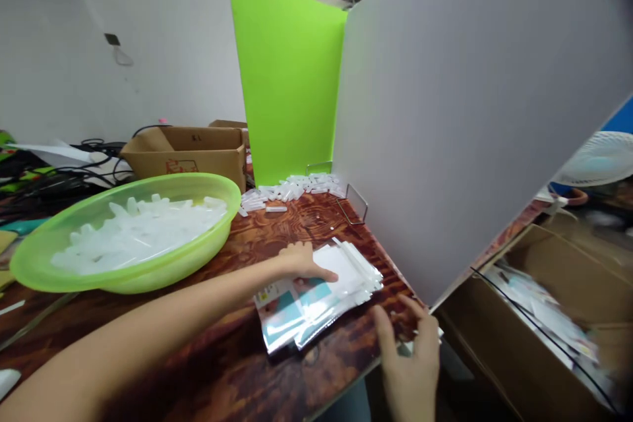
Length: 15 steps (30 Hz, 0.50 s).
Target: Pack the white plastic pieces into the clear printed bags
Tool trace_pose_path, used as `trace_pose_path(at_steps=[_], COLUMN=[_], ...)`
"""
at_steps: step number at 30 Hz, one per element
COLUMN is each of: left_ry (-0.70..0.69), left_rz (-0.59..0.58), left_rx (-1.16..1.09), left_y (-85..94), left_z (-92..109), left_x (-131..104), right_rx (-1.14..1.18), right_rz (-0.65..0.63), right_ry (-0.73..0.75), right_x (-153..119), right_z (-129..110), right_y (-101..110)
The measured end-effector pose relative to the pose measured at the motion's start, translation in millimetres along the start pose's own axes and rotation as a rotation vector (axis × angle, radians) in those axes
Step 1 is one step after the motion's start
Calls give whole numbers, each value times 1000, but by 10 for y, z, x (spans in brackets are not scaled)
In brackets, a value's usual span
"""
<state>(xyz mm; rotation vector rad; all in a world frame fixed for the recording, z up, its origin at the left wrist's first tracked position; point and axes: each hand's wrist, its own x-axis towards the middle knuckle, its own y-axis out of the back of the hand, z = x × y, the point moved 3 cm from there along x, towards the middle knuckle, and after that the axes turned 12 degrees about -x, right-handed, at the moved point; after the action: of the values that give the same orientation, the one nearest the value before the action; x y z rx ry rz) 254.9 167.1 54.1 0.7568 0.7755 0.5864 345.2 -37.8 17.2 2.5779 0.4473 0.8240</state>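
A loose stack of glossy clear packets (316, 310) with teal and white printed inserts lies on the table near its front edge. My left hand (301, 260) is closed over the far side of this stack, its thumb across the top packets; the other fingertips are partly hidden. To the right of the stack, my right hand (411, 349) is raised at the table's edge with thumb and fingers apart. Something small and pale shows behind those fingers, too hidden to name. Left of the packets stands a green basin (217, 241) filled with translucent white plastic pieces.
More white plastic tubes (291, 189) lie heaped at the foot of a green panel (291, 79). A tall grey panel (435, 112) borders the table's right side, with wire stands at its base. One cardboard box (198, 159) sits behind the basin; another box (524, 369) is lower right.
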Motion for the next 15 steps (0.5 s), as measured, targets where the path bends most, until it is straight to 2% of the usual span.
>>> trace_pose_path(at_steps=[1,3,4,5,6,8,10,12,15], left_ry=[0,-33,-58,-83,-107,-136,-130,-96,-53], left_rz=[24,29,15,-1,-16,-43,-86,-127,-140], left_rx=[28,52,49,34,13,-35,-70,-87,-100], left_y=[-57,-59,-17,43,108,215,245,202,99], left_z=[-2,-7,-13,-26,-47,-124,-236,-350,-437], left_x=[9,7,-5,-21,-39,-63,-49,10,133], right_rx=[-59,-121,-112,-78,-33,52,90,118,203], right_rz=[-14,-75,-117,-170,-224,-316,-419,-534,-640], right_ry=[121,372,442,436,360,87,-175,-314,-412], right_x=[-70,-132,-107,-40,56,243,293,170,-158], right_z=[19,22,14,9,10,29,56,67,59], right_y=[-32,-62,-56,-39,-17,21,3,-94,-327])
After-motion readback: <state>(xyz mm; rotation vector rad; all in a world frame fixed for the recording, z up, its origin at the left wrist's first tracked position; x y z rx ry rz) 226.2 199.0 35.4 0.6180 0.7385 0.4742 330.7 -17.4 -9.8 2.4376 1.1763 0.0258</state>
